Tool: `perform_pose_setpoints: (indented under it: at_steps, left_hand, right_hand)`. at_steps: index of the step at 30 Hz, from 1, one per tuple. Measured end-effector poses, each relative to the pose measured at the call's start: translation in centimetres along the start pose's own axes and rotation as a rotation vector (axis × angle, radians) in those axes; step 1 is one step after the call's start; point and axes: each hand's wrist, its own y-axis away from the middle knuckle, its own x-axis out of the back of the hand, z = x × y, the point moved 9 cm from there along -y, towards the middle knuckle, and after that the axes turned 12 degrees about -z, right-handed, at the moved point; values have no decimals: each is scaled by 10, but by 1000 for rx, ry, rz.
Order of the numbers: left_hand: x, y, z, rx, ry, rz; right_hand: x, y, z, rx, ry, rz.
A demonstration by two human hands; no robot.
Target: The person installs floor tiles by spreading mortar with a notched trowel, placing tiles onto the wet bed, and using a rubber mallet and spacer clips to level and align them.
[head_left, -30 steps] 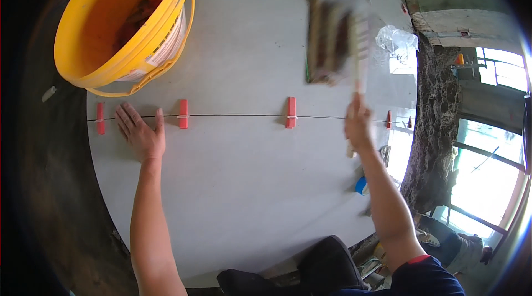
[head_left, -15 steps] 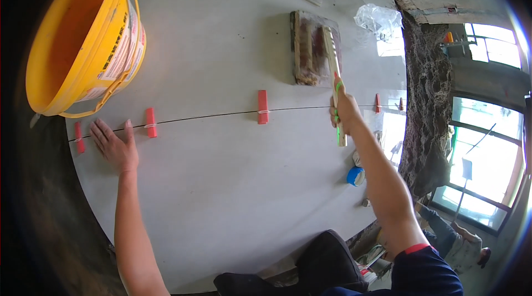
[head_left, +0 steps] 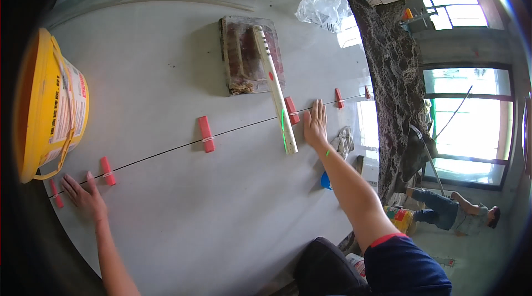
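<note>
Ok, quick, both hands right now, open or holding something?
Left hand: open, resting on the grey surface, holding nothing.
Right hand: open, beside a red wedge, holding nothing.

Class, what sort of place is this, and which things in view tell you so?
Probably a building site or a room being renovated: red wedges sit along the seam between large grey slabs, and a rough, dark, unfinished strip runs beyond their edge.

Six red wedges (head_left: 206,133) line one seam (head_left: 158,154), beside two bare hands (head_left: 316,127). There are one yellow bucket (head_left: 72,113) at far left, one pale-handled tamping block (head_left: 244,63), one clear plastic bag (head_left: 324,12) and one co-worker (head_left: 463,214).
</note>
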Motion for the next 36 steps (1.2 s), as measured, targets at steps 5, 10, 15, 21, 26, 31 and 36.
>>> perform_pose_setpoints:
  at_steps: [5, 10, 15, 21, 26, 31, 36]
  left_hand:
    - [-13, -2, -10, -20, -18, 49]
    - [-9, 3, -17, -30, -61, 67]
    - [-16, -1, -1, -58, -14, 95]
    - [14, -3, 19, 61, 126, -105]
    - [16, 4, 10, 97, 211, -122]
    - [19, 7, 13, 72, 312, -22]
    - [41, 0, 33, 8, 295, -133]
  right_hand:
    - [13, -45, 6, -54, 17, 2]
    - [-12, 8, 19, 24, 53, -62]
    - [4, 3, 68, 423, 317, 117]
    - [126, -12, -136, 381, -462, 61]
    - [-9, 186, -342, 870, -153, -667]
    - [-116, 161, -404, 1110, 193, -136]
    - [-91, 109, -444, 708, 137, 23]
